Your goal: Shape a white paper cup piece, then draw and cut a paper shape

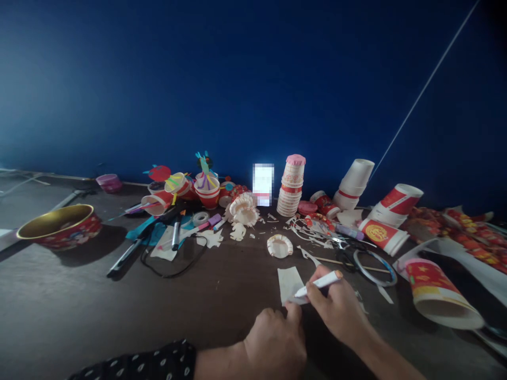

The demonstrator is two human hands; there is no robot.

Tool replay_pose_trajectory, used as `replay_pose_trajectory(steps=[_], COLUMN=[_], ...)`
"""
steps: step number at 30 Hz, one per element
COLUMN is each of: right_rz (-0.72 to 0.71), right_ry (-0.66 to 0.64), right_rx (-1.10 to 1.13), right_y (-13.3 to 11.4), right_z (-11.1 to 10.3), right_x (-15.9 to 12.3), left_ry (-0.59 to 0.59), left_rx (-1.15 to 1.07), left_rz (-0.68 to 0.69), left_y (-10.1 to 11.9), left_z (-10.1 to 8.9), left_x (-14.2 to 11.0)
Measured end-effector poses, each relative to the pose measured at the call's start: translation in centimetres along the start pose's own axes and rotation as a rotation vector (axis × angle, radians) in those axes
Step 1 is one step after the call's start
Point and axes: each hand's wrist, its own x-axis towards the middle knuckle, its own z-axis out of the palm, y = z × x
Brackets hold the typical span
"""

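Observation:
My right hand (336, 306) grips a white marker (319, 283) with an orange end, its tip down at a small piece of white paper (290, 279) on the dark table. My left hand (277, 338) is closed, with its fingers curled at the near edge of that paper, pinning it; the fingertips are partly hidden. Just beyond the paper lies a small crimped paper cup piece (280, 246). Thin paper cuttings (309, 256) and a wooden stick (346, 263) are close to my right hand.
At the back stand a tall stack of paper cups (291, 187) and white cups (354, 184). Red cups (441, 293) lie at right, near scissors (344, 248) and a tape ring (374, 266). To the left are a gold-lined bowl (59, 227), a utility knife (124, 258) and a black-capped marker (176, 235).

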Motion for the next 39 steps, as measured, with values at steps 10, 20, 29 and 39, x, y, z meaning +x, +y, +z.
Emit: replay_pose_trajectory(steps=[10, 20, 29, 39], right_rz=[0.071, 0.086, 0.095, 0.115], right_ry=[-0.020, 0.017, 0.059, 0.069], right_rx=[0.036, 0.143, 0.152, 0.168], right_y=[0.3, 1.2, 1.3, 1.3], right_z=[-0.3, 0.2, 0.0, 0.0], right_x=[0.1, 0.2, 0.2, 0.2], left_ry=[-0.026, -0.096, -0.103, -0.115], left_rx=[0.023, 0.015, 0.019, 0.030], left_rz=[-0.014, -0.003, -0.023, -0.007], left_y=[0.0, 0.1, 0.1, 0.0], left_z=[-0.1, -0.7, -0.5, -0.6], left_x=[0.0, 0.0, 0.0, 0.0])
